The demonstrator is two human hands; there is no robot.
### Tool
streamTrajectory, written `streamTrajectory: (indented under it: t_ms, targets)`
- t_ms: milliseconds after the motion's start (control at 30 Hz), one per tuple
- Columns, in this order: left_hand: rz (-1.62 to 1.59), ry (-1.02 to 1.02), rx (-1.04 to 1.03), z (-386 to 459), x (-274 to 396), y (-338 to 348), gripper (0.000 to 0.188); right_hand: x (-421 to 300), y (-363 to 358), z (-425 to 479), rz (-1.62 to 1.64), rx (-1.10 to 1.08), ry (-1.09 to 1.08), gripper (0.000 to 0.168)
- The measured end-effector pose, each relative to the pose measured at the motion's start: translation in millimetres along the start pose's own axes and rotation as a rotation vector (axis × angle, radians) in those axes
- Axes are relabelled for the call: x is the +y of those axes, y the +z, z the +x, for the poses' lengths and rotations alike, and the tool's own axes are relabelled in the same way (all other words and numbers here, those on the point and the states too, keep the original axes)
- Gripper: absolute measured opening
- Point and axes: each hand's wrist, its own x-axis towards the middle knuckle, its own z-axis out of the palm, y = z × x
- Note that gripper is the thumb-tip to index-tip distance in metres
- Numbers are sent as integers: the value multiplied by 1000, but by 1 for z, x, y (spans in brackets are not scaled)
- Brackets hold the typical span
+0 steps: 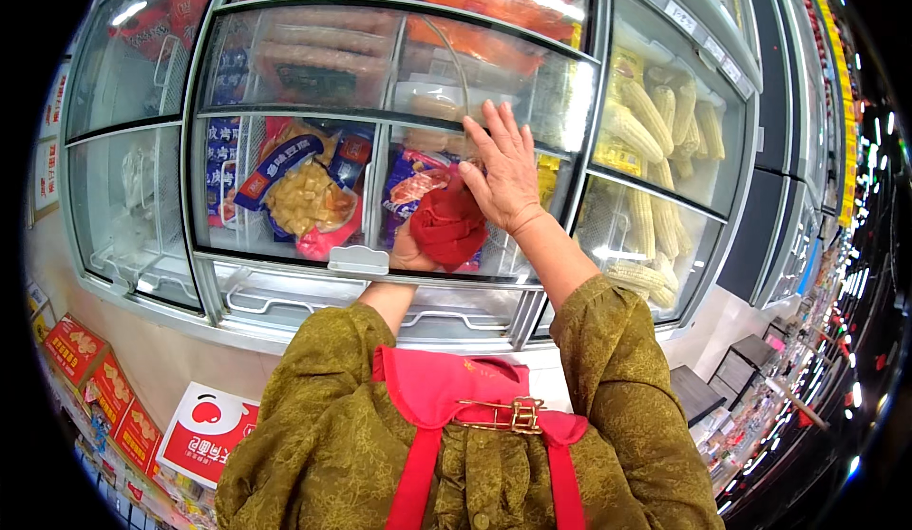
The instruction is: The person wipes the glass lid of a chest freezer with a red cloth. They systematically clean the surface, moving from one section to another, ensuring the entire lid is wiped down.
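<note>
My left hand (411, 248) reaches in under the front frame of a sliding glass freezer lid (358, 261) and shows through the glass. It holds a bunched red cloth (449, 227). Spread over the upper side of the lid, my right hand (504, 170) has its fingers pointing away from me, its thumb just above the cloth. Beneath the glass, near the cloth, lies a blue and pink food package (417, 184). To its left is a clear-windowed bag of yellowish cubes (310, 195). The underside of the left hand is hidden.
Corn cobs (645, 120) fill the freezer section on the right. Another glass-covered section (132, 202) stands at the left. White wire baskets (456, 316) show in the front gap. Red cartons (107, 380) and a red and white sign (206, 434) stand at the lower left.
</note>
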Motion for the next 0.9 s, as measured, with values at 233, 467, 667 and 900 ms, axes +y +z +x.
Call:
streamTrajectory:
  t_ms: [233,467,667,900]
  targets:
    - [-205,-124,172,0,-33,-42,53,102,-43,8,-259,214,136,56]
    - [-220,-119,109,53,-85,-50,47,126,-28,5,-233,178,152,58]
    - [-171,-64,-77,99,-69,-40,55,130,-29,4,-206,209,92,55]
    - [-190,74,-170,108,-71,-18,57,134,-28,8,-187,211,83,54]
